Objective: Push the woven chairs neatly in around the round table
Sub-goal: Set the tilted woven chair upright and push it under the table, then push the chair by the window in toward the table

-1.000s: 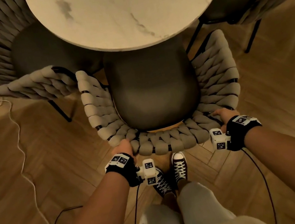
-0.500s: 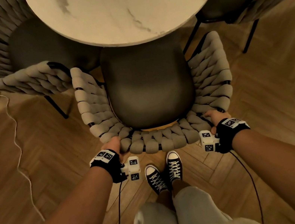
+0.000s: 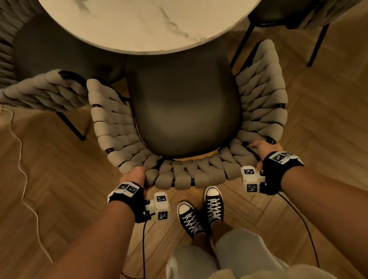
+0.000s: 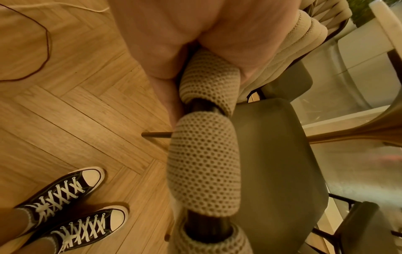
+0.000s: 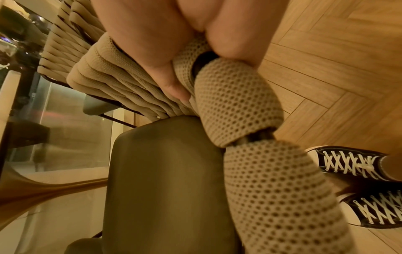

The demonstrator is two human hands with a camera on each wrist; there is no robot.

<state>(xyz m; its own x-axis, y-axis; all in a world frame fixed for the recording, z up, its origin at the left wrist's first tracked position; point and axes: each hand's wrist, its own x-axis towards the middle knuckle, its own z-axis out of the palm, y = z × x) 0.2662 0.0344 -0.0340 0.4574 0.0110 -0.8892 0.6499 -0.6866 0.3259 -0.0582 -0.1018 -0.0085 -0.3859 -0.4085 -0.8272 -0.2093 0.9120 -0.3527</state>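
Woven chair (image 3: 199, 176), seat part-tucked beneath round marble table (image 3: 162, 8): left hand (image 3: 135, 175) and right hand (image 3: 263, 146) grip its back rim, fingers curled round.

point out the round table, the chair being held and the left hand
round table (image 3: 164, 7), head view, on the marble top
woven chair (image 3: 185, 104), head view, on the dark seat
left hand (image 3: 136, 174), head view, on its back, gripping the chair's rim

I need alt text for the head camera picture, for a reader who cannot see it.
Seen from above, a person's left hand and right hand grip the back rim of a woven chair partly under a round marble table. Two more chairs flank it on a wooden floor.
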